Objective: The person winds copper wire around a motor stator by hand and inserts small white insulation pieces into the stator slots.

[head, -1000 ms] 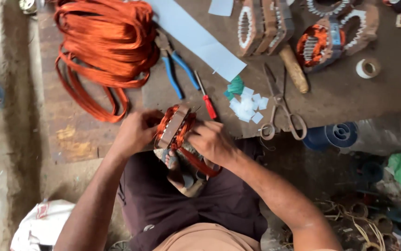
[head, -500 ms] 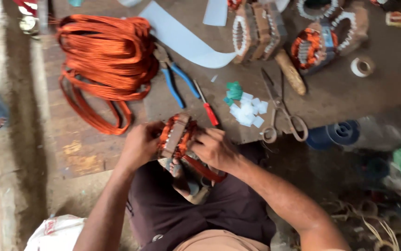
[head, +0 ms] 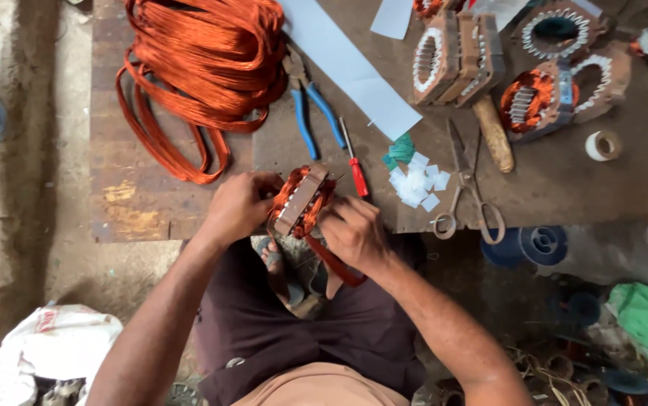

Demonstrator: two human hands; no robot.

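Note:
A small motor stator [head: 299, 200] wound with orange copper wire sits at the near edge of the low wooden table [head: 564, 180]. My left hand [head: 237, 204] grips its left side. My right hand [head: 354, 231] presses on the windings at its right side, fingers curled over the wire. A loop of orange wire [head: 335, 263] hangs from the stator below my right hand. A red-handled screwdriver [head: 354, 162] lies just beyond the stator.
A big bundle of orange copper wire [head: 203, 68], blue pliers [head: 312, 113], scissors [head: 466, 188], a white paper strip [head: 354, 71], small paper pieces [head: 416, 180], a wooden handle [head: 493, 135], a tape roll [head: 602, 145] and several other stators [head: 489, 56] lie on the table.
The view has shifted slightly. Both hands stay on the stator, with my right hand working a little lower along the windings.

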